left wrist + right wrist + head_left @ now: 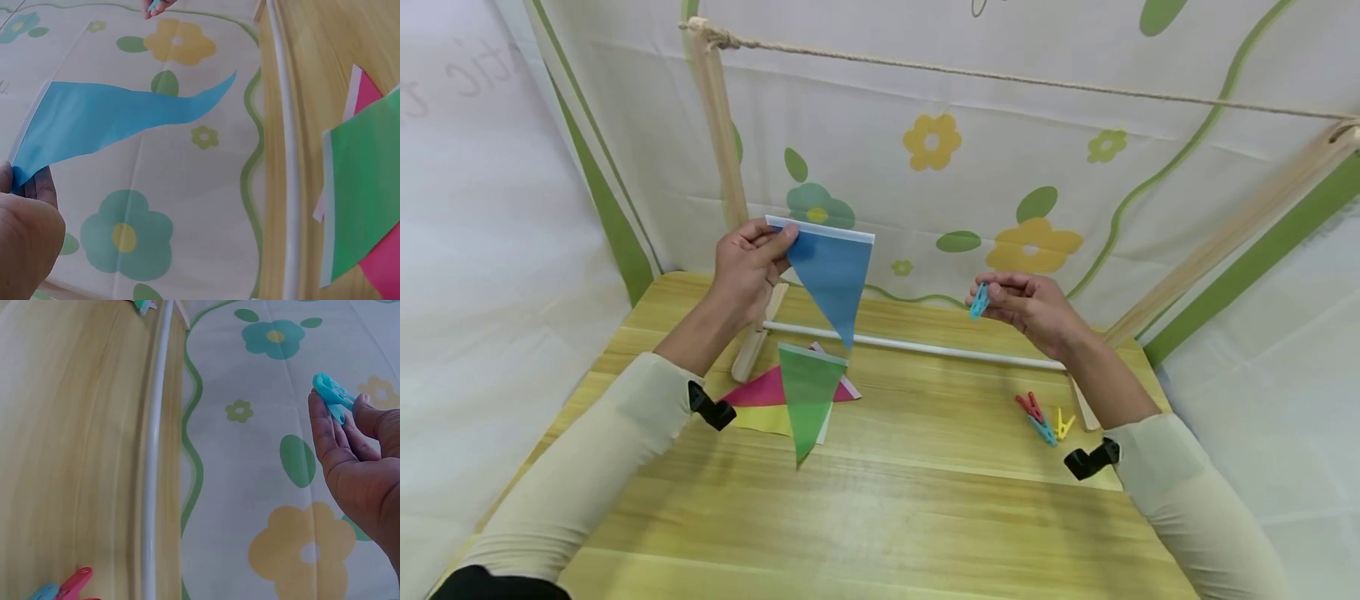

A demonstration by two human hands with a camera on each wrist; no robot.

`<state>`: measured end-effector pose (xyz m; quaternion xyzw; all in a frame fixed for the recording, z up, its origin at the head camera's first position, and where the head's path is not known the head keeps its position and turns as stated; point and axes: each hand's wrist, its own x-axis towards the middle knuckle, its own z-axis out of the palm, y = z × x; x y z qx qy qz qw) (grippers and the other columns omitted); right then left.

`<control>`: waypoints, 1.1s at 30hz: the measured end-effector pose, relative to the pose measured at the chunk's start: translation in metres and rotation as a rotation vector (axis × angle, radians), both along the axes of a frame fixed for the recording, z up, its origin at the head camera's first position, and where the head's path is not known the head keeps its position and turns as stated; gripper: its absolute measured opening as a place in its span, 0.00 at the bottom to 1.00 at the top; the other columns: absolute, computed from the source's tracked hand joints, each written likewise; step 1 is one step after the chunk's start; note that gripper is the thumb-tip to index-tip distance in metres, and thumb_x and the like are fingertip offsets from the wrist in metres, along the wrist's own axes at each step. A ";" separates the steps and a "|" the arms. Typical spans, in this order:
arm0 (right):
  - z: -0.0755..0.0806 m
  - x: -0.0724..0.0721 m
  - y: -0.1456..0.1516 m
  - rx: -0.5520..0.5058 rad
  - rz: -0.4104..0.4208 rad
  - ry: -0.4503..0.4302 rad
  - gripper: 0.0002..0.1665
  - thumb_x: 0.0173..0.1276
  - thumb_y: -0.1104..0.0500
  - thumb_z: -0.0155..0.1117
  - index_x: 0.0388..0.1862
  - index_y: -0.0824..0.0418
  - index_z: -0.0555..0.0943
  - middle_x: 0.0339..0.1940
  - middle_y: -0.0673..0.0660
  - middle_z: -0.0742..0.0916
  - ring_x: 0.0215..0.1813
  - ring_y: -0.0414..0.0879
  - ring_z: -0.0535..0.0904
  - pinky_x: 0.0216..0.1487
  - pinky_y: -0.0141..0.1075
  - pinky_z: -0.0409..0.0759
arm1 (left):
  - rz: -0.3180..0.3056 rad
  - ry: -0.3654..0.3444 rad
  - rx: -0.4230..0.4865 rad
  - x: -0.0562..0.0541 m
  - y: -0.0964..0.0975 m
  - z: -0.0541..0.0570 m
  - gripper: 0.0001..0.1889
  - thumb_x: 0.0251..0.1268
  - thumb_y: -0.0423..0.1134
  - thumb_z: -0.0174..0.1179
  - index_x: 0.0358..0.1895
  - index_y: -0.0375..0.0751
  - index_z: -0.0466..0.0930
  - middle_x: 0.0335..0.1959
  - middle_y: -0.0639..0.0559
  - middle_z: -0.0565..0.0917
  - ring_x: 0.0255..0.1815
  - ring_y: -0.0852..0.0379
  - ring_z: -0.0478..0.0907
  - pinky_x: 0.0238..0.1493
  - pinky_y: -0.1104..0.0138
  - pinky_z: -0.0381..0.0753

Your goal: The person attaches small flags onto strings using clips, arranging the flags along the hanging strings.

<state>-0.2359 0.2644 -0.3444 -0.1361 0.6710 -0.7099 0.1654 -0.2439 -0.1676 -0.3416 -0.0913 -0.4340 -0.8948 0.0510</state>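
Note:
A blue triangular pennant (831, 271) with a white top edge hangs point down from my left hand (747, 265), which pinches its upper left corner. In the left wrist view the same blue pennant (106, 119) looks slightly curved toward its tip. My right hand (1033, 308) holds a light blue clothespin (980, 301) between thumb and fingers, level with the pennant's lower half and well apart from it. The right wrist view shows the clothespin (334, 397) at the fingertips. Above both hands runs a twine rope (970, 77); neither hand touches it.
A green pennant (811, 396) lies over pink (760, 390) and yellow (763, 418) ones on the wooden table (910, 517). Red (1032, 407), blue and yellow (1063, 425) clothespins lie at right. Wooden posts (718, 125) carry the rope; a white rod (955, 352) spans low between them.

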 end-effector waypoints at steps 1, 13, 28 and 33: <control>0.002 -0.001 -0.001 -0.002 0.001 0.002 0.13 0.89 0.62 0.63 0.64 0.63 0.88 0.54 0.56 0.96 0.58 0.45 0.95 0.65 0.38 0.93 | 0.001 0.007 -0.002 0.000 0.000 0.002 0.10 0.80 0.22 0.65 0.37 0.36 0.89 0.30 0.50 0.92 0.32 0.58 0.93 0.42 0.69 0.95; 0.024 -0.004 -0.013 0.021 -0.007 0.044 0.23 0.88 0.59 0.65 0.71 0.74 0.81 0.53 0.55 0.96 0.58 0.45 0.95 0.66 0.38 0.93 | 0.021 0.068 0.002 -0.006 0.000 0.025 0.03 0.72 0.26 0.75 0.40 0.36 0.91 0.34 0.48 0.95 0.34 0.56 0.94 0.44 0.68 0.96; 0.052 -0.009 -0.024 -0.004 -0.009 0.115 0.17 0.87 0.60 0.66 0.66 0.68 0.86 0.53 0.56 0.97 0.58 0.46 0.96 0.64 0.36 0.93 | 0.074 0.080 0.022 -0.016 0.009 0.043 0.02 0.77 0.26 0.71 0.42 0.35 0.92 0.35 0.49 0.94 0.35 0.56 0.93 0.48 0.68 0.96; 0.064 -0.009 -0.029 -0.006 0.004 0.144 0.15 0.87 0.60 0.66 0.65 0.66 0.87 0.54 0.56 0.96 0.58 0.47 0.96 0.65 0.36 0.93 | 0.080 0.089 0.043 -0.018 0.011 0.051 0.01 0.76 0.27 0.71 0.43 0.33 0.91 0.36 0.48 0.94 0.36 0.56 0.93 0.50 0.67 0.97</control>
